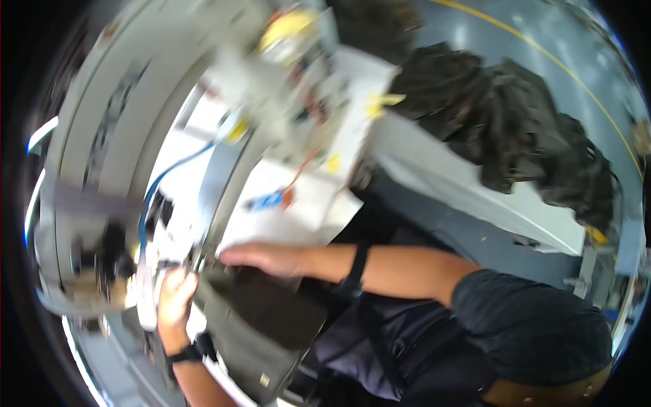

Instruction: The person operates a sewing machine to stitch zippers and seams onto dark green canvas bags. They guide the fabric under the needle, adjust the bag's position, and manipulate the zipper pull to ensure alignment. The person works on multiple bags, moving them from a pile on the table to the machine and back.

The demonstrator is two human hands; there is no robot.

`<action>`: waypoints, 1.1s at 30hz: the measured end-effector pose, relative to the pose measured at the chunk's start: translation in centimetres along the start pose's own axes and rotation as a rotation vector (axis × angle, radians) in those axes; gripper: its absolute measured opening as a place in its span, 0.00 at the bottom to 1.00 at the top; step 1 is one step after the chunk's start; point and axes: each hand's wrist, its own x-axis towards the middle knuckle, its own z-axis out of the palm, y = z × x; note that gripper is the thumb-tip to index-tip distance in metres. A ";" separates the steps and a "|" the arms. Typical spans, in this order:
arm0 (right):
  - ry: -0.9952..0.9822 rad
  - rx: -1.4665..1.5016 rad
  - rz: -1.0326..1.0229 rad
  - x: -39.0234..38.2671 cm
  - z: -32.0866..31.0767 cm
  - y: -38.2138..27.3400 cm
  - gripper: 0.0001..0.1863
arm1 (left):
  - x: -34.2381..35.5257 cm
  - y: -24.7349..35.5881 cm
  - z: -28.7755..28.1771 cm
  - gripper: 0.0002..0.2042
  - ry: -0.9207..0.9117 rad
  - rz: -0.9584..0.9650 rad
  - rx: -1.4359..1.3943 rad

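Observation:
Dark olive cloth (258, 325), which looks like part of a garment, hangs from the sewing machine's work area toward my lap. My right hand (261, 258) lies along the cloth's upper edge, fingers stretched out beside the presser foot area (198, 258). At the left side of the cloth is my left hand (176, 295), close to the machine head. Its fingers look bent, but glare and blur hide what is between them. The large pale sewing machine (102, 149) arches over the left of the view. The needle is too blurred to make out.
White paper or board (271, 227) covers the table beyond my right hand, with a small blue and orange tool (268, 200) on it. A blue tube (173, 169) runs along the machine. Dark garments (508, 122) are heaped on a white bench (475, 190) at the right.

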 end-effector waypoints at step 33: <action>0.219 0.317 0.592 0.2 2.3 -8.6 0.15 | 0.4 2.2 5.1 0.15 0.189 0.040 0.285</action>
